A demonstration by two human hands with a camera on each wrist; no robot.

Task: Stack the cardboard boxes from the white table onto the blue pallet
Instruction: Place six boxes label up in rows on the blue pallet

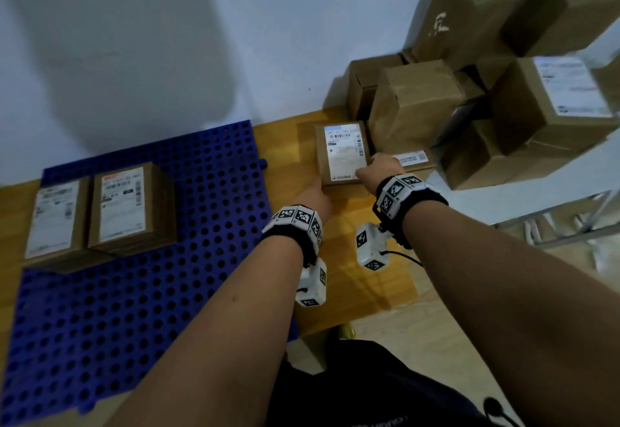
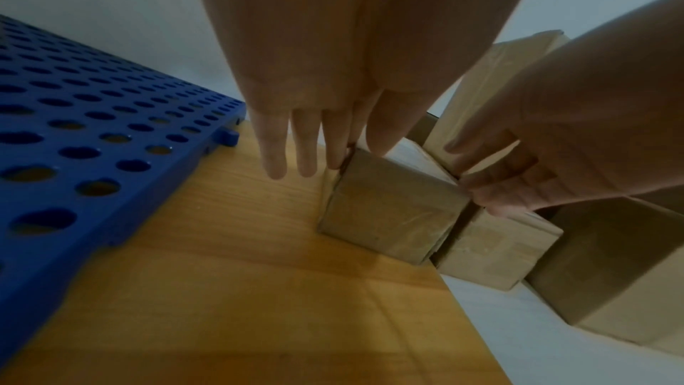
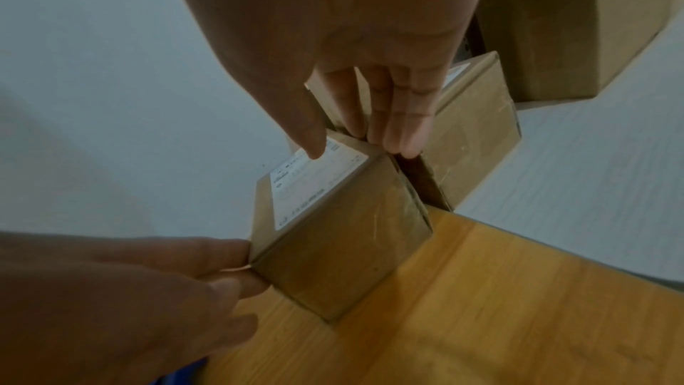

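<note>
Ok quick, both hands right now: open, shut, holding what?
Left hand: grips the labelled box at its left side.
Right hand: grips the same box, thumb on the label, fingers down its right side.

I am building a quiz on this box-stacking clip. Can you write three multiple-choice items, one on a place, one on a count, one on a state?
1. Where does the labelled box between the hands sit?
A. on the blue pallet
B. on the wooden surface
C. on top of the pile

2. How many boxes lie on the blue pallet?
A. none
B. two
C. five

3. How do the hands meet that box?
A. left hand and right hand on opposite sides
B. only the right hand touches it
C. both hands hang clear of it

Key: 1 B, the box stands on the wooden surface beside the pallet, its base showing in the wrist views. 2 B, the head view shows two labelled boxes side by side there. 3 A, fingers reach down its two sides, thumbs on top.
</note>
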